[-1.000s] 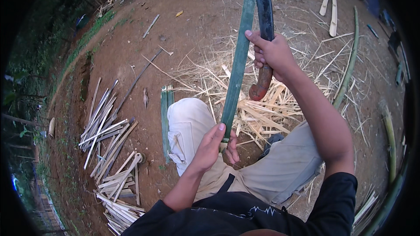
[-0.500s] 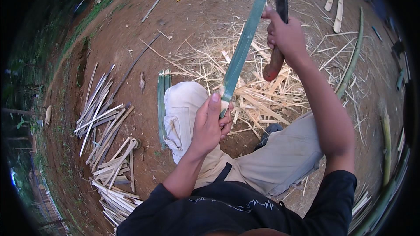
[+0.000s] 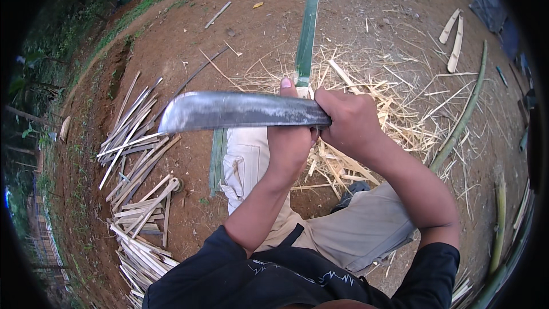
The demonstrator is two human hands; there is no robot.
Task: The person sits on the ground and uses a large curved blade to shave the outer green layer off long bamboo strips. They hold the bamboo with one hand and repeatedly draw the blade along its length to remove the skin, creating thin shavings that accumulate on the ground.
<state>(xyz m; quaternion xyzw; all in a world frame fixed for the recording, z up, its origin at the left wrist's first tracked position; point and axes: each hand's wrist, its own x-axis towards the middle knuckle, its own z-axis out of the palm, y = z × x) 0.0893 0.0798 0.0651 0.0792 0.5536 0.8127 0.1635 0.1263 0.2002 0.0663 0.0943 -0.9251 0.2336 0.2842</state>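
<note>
Green bamboo strip [image 3: 308,28] is extending away from the person, its pale near end sitting between the two hands and its far end running out of view beyond them. The left hand [image 3: 290,149] is closing around that near end, its thumb pointing forward along the strip's left side; the machete [image 3: 240,110] is covering part of this hand, so how tightly the fingers are curling cannot be told. The right hand [image 3: 353,119], just beside it, is gripping the machete with fingers folded, and its fist is hiding the handle. The broad dark blade is passing in front of the left hand, its rounded tip pointing well out to the left. Pale shavings [image 3: 351,166] are lying on the ground beneath and beyond the right hand. Thin split sticks [image 3: 134,129] are lying in heaps well to the left of the left hand, while another green strip [image 3: 217,163] is resting nearer to that hand, beside the person's knee. Far to the right of the right hand, a long green pole [image 3: 466,115] is lying on the soil.
</note>
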